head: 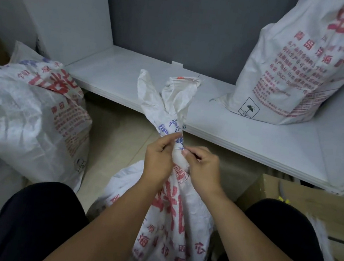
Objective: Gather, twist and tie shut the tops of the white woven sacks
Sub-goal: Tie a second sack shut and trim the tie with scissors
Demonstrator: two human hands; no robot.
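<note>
- The left sack point(28, 108), white woven cloth printed in red, lies slumped on the floor point(122, 137) at the far left. It bulges and is heavily creased. Its contents are hidden, and I cannot tell whether its top is tied.
- Behind it a low white shelf board point(129, 81) runs off to the right, in front of a grey back panel point(180, 18).
- The middle sack point(172, 228) stands upright on the floor between the person's knees, which are in dark trousers point(36, 222). Its body is full and rounded and carries red print. Nothing inside shows, because the top is gathered into a narrow twisted neck point(177, 140) marked with blue print.
- Above the neck, the loose mouth of the sack spreads into two crumpled flaps point(166, 99) that stand up side by side.
- The left hand point(159, 159) grips the neck from the left, with the fingers curled round the cloth and the thumb lying across the top.
- The right hand point(203, 166) meets it from the other side. Its fingers are curled, and the thumb and fingertips pinch the neck just beside the left hand's knuckles, so the two hands nearly touch.
- The right sack point(293, 69) stands on the shelf board well apart from the hands. It is plump, tilted slightly and covered in red print, with a small umbrella symbol near its base. Its top runs out of view, so I cannot tell its contents or whether it is closed.
- A cardboard box point(278, 191) sits at the lower right, by the right knee. What it holds cannot be made out.
</note>
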